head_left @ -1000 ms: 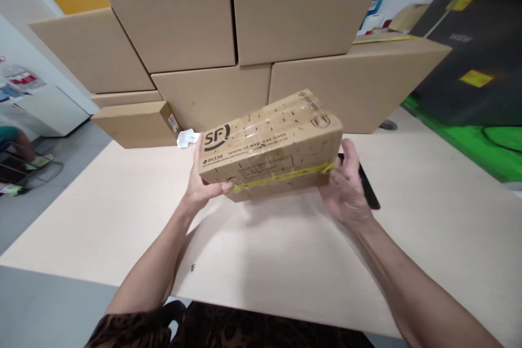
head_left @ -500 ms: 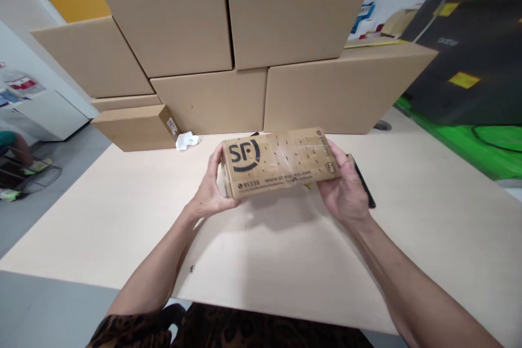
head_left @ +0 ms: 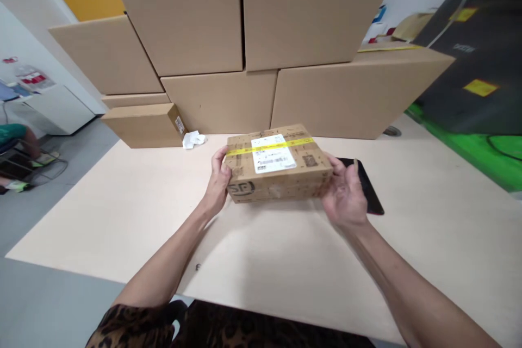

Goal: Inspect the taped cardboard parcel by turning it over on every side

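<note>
Brown rectangular cardboard SF parcel box (head_left: 281, 176) sits between both hands, over the pale wooden tabletop (head_left: 285, 266); cannot tell if its underside touches. Top face shows a white shipping label (head_left: 272, 160) and a strip of yellow tape (head_left: 238, 150) running end to end.

Grip: left hand (head_left: 219, 185) clasps the box's left end, thumb on the near corner, fingers round the side. Right hand (head_left: 345, 191) is at the other end, fingers against it, thumb sticking up clear of the cardboard; some fingertips hidden and blurred, so cannot tell how firmly that hand closes.

Just beyond the right hand, partly covered by it: black flat tablet-like slab (head_left: 370, 193). Past the left hand, farther off: crumpled white paper scrap (head_left: 193, 140), then a plain slim brown carton (head_left: 138, 128). Straight beyond the grip: stack of large brown cardboard boxes (head_left: 196, 22).

Handling, judged: stiff walls, likely light to moderate, weight inside unknown. Taped patches probably slick; bare cardboard should give better friction. Contents could be fragile, can't see. Best hold: both short ends, palms flat, fingers tucked under the lower edges, thumbs off the label.
</note>
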`<move>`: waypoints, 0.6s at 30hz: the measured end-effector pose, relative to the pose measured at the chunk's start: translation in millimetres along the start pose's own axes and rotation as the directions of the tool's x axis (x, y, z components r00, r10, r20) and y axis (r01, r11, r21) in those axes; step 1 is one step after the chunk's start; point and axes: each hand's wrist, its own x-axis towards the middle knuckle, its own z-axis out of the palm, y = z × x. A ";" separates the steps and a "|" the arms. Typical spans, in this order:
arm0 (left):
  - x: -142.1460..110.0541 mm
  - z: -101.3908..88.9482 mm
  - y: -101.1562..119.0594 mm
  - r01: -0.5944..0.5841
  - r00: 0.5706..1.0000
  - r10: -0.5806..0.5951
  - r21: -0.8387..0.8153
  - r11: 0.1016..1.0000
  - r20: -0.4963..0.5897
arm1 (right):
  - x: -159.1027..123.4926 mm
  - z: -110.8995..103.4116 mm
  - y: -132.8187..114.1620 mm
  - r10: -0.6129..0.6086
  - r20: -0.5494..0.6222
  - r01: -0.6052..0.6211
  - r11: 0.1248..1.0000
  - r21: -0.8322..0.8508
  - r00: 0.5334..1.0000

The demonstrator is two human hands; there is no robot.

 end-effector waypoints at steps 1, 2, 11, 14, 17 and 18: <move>0.1 3.9 0.4 0.068 0.995 -0.073 -0.058 0.996 -0.073 | -2.4 -0.3 0.3 -0.011 0.013 0.012 1.000 -0.018 1.000; 0.2 7.2 1.8 0.149 0.983 -0.158 -0.103 0.983 -0.090 | -4.4 -0.7 0.8 -0.023 0.024 0.023 0.999 -0.035 0.999; -9.8 13.0 12.1 0.170 0.966 -0.168 0.006 0.985 0.197 | -2.3 0.6 -8.5 -0.001 -0.128 0.009 0.998 0.064 0.992; -11.9 9.5 5.8 -0.105 0.957 0.046 0.193 0.976 0.287 | 1.5 -0.1 -12.6 -0.054 -0.177 0.066 0.996 0.066 0.983; -11.6 8.7 1.1 -0.194 0.948 0.131 0.199 0.960 0.291 | 4.9 -3.8 -12.9 -0.050 -0.174 0.065 0.995 0.080 0.983; -11.1 9.7 0.6 -0.164 0.958 0.119 0.159 0.974 0.262 | 4.9 -4.5 -13.0 -0.042 -0.156 0.054 0.996 0.076 0.987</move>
